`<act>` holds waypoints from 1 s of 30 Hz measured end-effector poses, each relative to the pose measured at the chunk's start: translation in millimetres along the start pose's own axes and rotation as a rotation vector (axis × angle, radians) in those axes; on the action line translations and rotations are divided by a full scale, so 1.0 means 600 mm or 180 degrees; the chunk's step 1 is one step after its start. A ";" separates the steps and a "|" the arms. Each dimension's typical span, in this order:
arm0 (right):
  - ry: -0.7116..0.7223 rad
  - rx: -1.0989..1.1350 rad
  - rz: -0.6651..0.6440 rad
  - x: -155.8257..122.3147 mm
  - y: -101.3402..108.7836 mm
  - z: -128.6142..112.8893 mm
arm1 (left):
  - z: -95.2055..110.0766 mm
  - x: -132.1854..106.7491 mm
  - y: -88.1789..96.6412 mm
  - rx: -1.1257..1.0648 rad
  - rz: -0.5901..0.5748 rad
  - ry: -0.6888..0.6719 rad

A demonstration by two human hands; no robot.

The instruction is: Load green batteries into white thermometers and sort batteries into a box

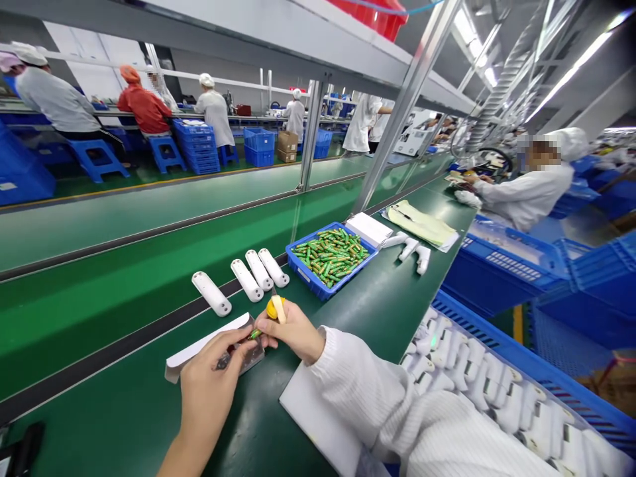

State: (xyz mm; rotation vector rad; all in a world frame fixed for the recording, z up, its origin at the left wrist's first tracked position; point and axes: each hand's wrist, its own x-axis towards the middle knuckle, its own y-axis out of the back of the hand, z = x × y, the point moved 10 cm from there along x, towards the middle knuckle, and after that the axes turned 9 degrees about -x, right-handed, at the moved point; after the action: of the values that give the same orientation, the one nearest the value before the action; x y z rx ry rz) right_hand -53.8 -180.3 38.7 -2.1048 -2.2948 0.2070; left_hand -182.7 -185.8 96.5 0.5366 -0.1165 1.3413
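My left hand [211, 384] is closed round a white device [209, 344] that lies on the green bench, its open compartment under my fingers. My right hand [291, 328] pinches a small green battery [255, 333] at that compartment and also grips a yellow-capped tool [275, 308]. Several finished white devices [253, 273] lie in a row just beyond my hands. A blue tray [303, 275] full of green batteries [332, 255] stands further back on the right.
A blue crate [571, 391] of white devices sits at my right side. Two more white devices [415, 252] and yellow-white sheets [422, 225] lie past the tray. The conveyor belt [99, 278] runs on the left. A co-worker in white [527, 192] sits ahead; others work in the background.
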 end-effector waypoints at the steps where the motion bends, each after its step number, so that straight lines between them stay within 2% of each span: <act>1: -0.0005 -0.0054 0.0087 0.002 0.011 -0.003 | -0.001 0.001 0.009 0.0033 0.0140 0.0056; 2: 0.0036 -0.0167 0.0271 0.002 0.028 -0.008 | -0.003 0.002 0.018 0.0086 0.0253 0.0114; 4: 0.0332 -0.0701 0.0969 -0.003 0.087 -0.037 | 0.000 0.007 0.024 0.0253 0.0250 0.0114; 7: 0.0978 -0.2132 0.2455 -0.045 0.194 -0.108 | 0.019 0.013 0.002 0.0732 -0.0278 -0.0322; 9: 0.1187 -0.2981 0.3149 -0.068 0.246 -0.134 | 0.031 0.009 -0.019 0.1246 -0.0617 -0.0750; 11: 0.1192 -0.3630 0.3327 -0.067 0.280 -0.132 | 0.040 0.001 -0.036 0.1781 -0.0813 -0.1151; 13: 0.1083 -0.4060 0.3208 -0.055 0.299 -0.113 | 0.047 -0.009 -0.049 0.2129 -0.0892 -0.1487; 16: 0.1047 -0.4256 0.3123 -0.046 0.305 -0.092 | 0.060 -0.022 -0.054 0.2287 -0.0844 -0.1818; 19: 0.1158 -0.4138 0.3228 -0.051 0.298 -0.094 | 0.062 -0.028 -0.052 0.2276 -0.0705 -0.1851; 22: 0.1242 -0.3922 0.3316 -0.058 0.289 -0.105 | 0.041 -0.029 -0.055 0.2232 -0.0713 -0.1538; 25: 0.1354 -0.3749 0.3361 -0.065 0.274 -0.119 | 0.005 -0.027 -0.069 0.2410 -0.0911 -0.1044; 28: 0.1589 -0.3632 0.3277 -0.074 0.243 -0.139 | -0.021 -0.025 -0.083 0.2694 -0.1169 -0.0592; 30: 0.1818 -0.3512 0.3175 -0.081 0.214 -0.154 | -0.017 -0.022 -0.082 0.2764 -0.1203 -0.0460</act>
State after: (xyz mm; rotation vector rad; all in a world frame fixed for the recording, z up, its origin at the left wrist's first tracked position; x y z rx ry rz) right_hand 87.7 -210.6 119.8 -2.9038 -0.8554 -1.7144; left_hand -141.7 -199.2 67.7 1.3140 0.4544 0.9322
